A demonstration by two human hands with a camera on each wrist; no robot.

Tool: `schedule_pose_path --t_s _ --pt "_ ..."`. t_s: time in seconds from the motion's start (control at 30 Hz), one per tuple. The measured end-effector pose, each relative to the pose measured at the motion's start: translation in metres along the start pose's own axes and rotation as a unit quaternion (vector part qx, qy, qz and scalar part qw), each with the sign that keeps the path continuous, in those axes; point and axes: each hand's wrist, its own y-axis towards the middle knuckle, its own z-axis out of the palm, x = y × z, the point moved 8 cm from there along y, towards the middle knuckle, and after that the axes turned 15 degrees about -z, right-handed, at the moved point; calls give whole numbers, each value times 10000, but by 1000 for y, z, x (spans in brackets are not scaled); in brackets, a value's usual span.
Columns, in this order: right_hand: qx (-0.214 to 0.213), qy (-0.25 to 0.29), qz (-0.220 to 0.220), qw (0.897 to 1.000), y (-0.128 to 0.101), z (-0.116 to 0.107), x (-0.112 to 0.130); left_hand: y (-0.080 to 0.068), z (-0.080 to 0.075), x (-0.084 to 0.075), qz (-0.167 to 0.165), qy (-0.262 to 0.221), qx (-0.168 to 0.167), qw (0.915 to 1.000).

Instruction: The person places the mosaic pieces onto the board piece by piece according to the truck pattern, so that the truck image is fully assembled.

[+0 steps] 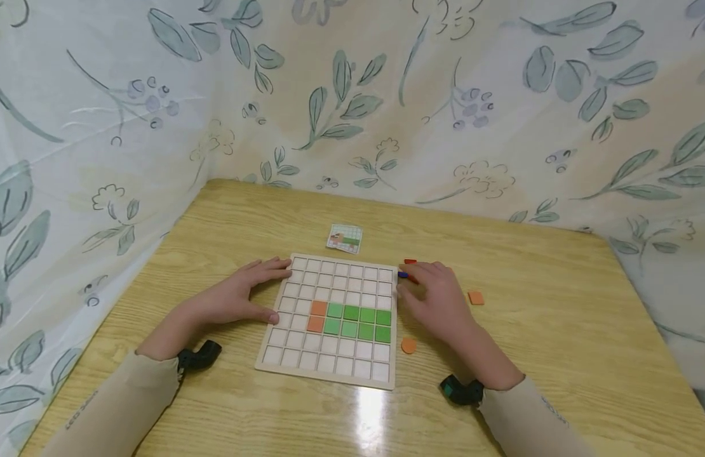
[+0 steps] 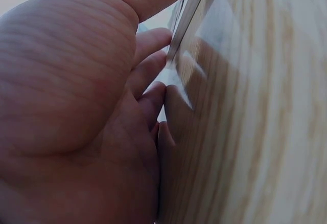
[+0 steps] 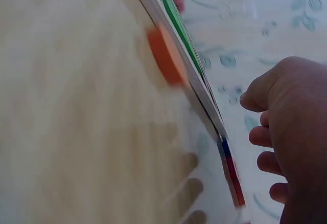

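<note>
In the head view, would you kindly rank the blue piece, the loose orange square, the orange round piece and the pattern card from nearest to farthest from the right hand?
From the right hand:
1. Blue piece, at the fingertips beside the board's right edge.
2. Orange square, just right of the hand.
3. Orange round piece, nearer the camera, below the hand; close to the square's rank.
4. Pattern card, beyond the board.

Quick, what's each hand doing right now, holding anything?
Left hand: open, fingers resting flat against the grid board's left edge.
Right hand: fingers loosely curled over small tiles; any grip cannot be told.
</note>
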Motion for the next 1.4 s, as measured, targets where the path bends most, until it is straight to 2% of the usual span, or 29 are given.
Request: schedule_pose_path --t_s 0.2,0.37,0.6,1.03,1.2,1.4 --pt "124 -185 382 9990 -10 -9 -35 0 0 -3 59 -34 7 10000" --pt "213 -139 519 9983 -17 -10 -51 0 0 -3 68 49 -11 10000" --pt "304 -82 439 9985 -19 -6 -55 0 0 -2 13 58 2 10000" --pt "432 -174 873 9951 -18 -5 -59 2 0 0 -187 -187 55 9996" --pt "378 -153 982 9943 -19 -6 -58 0 0 -1 -193 -130 43 9997" --pt "101 -128 912 9957 -18 -6 -55 -2 1 -3 -156 -94 25 9998"
